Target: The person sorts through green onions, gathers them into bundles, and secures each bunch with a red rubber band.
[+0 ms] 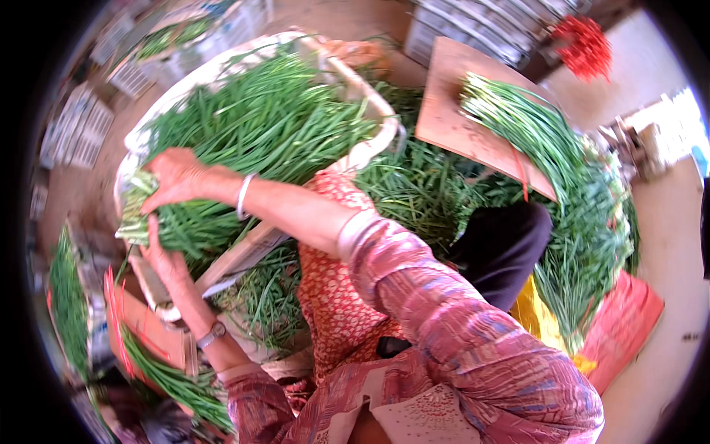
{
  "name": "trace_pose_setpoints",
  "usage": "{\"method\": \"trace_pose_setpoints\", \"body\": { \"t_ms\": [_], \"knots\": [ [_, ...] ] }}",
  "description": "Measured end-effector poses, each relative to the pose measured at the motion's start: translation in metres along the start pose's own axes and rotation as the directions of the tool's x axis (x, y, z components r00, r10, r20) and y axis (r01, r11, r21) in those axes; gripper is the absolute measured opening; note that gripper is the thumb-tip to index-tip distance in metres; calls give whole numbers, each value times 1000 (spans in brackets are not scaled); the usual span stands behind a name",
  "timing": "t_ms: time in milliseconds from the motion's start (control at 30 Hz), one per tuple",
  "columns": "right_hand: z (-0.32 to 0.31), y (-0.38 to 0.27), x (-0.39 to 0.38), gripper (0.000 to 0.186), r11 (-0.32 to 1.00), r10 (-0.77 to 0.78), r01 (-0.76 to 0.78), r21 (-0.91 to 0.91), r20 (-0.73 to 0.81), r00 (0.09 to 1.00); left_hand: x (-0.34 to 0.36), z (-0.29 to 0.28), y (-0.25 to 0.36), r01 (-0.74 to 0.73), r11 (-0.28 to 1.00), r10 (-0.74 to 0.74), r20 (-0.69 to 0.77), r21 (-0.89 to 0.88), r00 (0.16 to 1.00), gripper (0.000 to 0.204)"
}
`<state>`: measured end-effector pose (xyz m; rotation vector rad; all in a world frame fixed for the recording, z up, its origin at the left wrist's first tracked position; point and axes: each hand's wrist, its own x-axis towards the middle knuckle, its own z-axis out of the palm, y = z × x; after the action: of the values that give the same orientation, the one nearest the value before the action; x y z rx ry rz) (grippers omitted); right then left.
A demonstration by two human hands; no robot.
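A bunch of green chives [134, 194] with pale cut ends is gripped at the left end of a large white-lined container [376, 105]. My right hand [176, 177], with a bangle on its wrist, reaches across and wraps over the bunch from above. From below, my left hand [164, 257], with a watch on its wrist, holds the same bunch near its pale ends; part of its fingers is hidden by the stalks. Loose long chives [259, 111] fill the container, their leaves lying toward the right.
On the right, a tied bunch of chives [510, 111] lies on a brown board [451, 96]. Heaped greens [584, 251] rest by a red sack [629, 325]. Red ties [584, 48] hang at the upper right. White crates [78, 126] stand at the left; another board [151, 329] is at lower left.
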<state>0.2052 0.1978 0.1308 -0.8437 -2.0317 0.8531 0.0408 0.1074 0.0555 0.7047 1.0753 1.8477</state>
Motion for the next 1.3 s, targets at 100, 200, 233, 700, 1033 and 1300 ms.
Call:
{"method": "trace_pose_setpoints", "body": {
  "t_ms": [100, 200, 233, 700, 1033, 1300],
  "knots": [
    [-10, 5, -12, 72, 986, 114, -100, 135, -100, 988, 2, 14, -1, 10, 1000, -11, -30, -19, 999, 54],
    [-24, -5, -20, 75, 974, 148, -149, 170, 15, 989, 4, 15, -2, -57, 984, 65, -42, 166, 997, 56],
    [-20, 0, -16, 76, 989, 88, -89, 118, 12, 996, 5, 17, -4, -53, 985, 59, -32, 163, 998, 56],
    [-151, -16, -19, 24, 857, -31, 280, 433, -498, 866, 35, -4, -29, 50, 996, -63, -166, -79, 984, 23],
    [-413, -110, -99, 23, 833, -175, 533, 152, -840, 514, 80, -58, -46, 396, 909, -391, -66, 131, 918, 86],
    [-383, -172, -185, 12, 942, -143, 320, 101, -742, 655, 0, 45, 87, -270, 771, 201, 181, 577, 963, 95]
  ]
}}
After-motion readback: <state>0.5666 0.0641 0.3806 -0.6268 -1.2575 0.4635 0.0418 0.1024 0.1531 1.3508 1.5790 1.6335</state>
